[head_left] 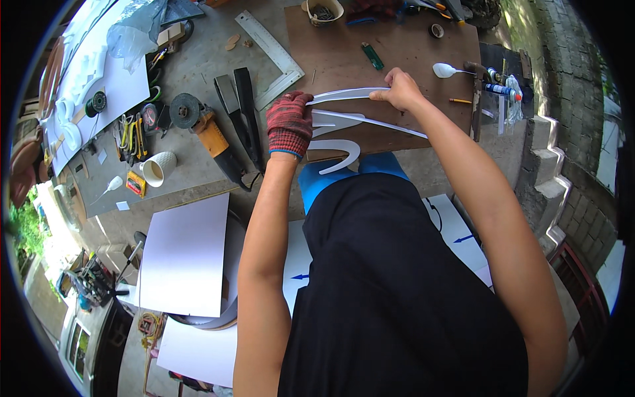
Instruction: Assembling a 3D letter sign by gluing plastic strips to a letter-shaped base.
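Observation:
A narrow, slightly bowed white strip point(350, 94) stretches between my two hands above the brown board point(423, 73). My left hand point(289, 126), in a red and dark knit glove, is closed round its left end. Bare, my right hand point(401, 91) pinches the other end between thumb and fingers. Just below lie a straight thin white strip point(390, 124) and a flat white cut-out point(344, 119), partly hidden by the glove. A hook-shaped white piece point(350, 155) lies at the board's near edge, by my lap.
Left of the glove are a hair straightener point(248, 112), an orange angle grinder point(210, 132) and a metal square point(272, 56). Farther left stand a white mug point(157, 170) and several cutters point(132, 137). A green lighter point(372, 56), white squeeze bottle point(445, 70) and pencil point(460, 101) lie around the right hand.

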Demonstrator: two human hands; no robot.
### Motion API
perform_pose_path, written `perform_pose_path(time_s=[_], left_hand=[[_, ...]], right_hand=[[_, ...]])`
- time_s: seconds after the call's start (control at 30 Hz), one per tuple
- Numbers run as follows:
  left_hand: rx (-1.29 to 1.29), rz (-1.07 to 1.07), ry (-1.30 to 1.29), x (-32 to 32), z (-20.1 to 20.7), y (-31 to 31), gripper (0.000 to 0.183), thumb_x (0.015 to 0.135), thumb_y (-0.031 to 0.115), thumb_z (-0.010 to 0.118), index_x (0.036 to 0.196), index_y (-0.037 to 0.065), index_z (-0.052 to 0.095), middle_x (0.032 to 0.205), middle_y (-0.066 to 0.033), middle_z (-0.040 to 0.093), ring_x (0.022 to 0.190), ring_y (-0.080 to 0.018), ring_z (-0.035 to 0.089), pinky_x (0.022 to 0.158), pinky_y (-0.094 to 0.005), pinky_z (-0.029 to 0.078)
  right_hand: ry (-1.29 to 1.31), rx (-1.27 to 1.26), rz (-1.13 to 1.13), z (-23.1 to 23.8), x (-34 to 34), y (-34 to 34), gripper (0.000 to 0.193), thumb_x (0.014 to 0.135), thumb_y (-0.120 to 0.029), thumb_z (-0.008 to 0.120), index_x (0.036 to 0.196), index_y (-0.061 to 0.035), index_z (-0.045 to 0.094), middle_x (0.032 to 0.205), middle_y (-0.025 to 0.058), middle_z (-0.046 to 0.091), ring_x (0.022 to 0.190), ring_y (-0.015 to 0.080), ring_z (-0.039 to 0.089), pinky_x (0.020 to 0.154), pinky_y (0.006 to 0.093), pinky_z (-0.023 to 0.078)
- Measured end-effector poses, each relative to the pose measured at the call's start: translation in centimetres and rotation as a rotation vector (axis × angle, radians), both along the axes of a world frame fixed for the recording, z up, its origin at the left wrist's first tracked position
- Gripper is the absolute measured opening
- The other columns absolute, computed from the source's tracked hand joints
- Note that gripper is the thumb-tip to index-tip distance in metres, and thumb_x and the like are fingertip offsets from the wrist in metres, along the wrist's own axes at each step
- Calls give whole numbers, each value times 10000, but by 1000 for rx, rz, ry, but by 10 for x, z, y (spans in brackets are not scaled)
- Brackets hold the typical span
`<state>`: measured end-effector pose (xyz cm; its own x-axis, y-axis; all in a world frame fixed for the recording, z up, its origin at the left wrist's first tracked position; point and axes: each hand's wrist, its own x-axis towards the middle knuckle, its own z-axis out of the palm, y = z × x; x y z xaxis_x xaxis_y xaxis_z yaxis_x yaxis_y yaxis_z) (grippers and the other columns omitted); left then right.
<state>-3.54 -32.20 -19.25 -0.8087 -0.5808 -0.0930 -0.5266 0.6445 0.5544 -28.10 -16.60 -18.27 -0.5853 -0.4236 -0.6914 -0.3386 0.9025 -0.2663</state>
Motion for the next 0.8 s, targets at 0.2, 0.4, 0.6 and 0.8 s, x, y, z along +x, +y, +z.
perform_pose_path(time_s=[0.2,0.4,0.6,0.8], left_hand=[[-76,-45,-41,-17,-2,7,211,827,239,695,1013,151,742,1167,-73,693,1079,-302,631,933,-441,482],[-115,-49,-59,-17,-2,15,203,831,243,697,1001,149,756,1162,-76,702,1057,-306,648,930,-420,500],[-162,-33,-132,-24,-6,12,150,846,230,669,945,151,749,1093,-63,714,991,-303,664,881,-421,514],[-175,-46,-163,-25,-8,11,129,871,233,636,908,158,734,1029,-54,711,949,-305,664,844,-435,513]], right_hand=[[-1,-16,-3,-2,2,1,721,672,-405,915,1172,-31,555,1230,201,577,1147,347,587,936,421,495],[4,-14,-9,-3,1,2,723,668,-413,916,1168,-35,556,1229,202,579,1158,352,582,940,429,497],[6,-14,7,-4,0,2,734,662,-429,916,1170,-39,557,1229,201,581,1158,356,583,944,437,497],[4,-10,3,-6,-1,2,738,664,-438,913,1177,-43,559,1234,199,580,1160,358,584,946,437,495]])
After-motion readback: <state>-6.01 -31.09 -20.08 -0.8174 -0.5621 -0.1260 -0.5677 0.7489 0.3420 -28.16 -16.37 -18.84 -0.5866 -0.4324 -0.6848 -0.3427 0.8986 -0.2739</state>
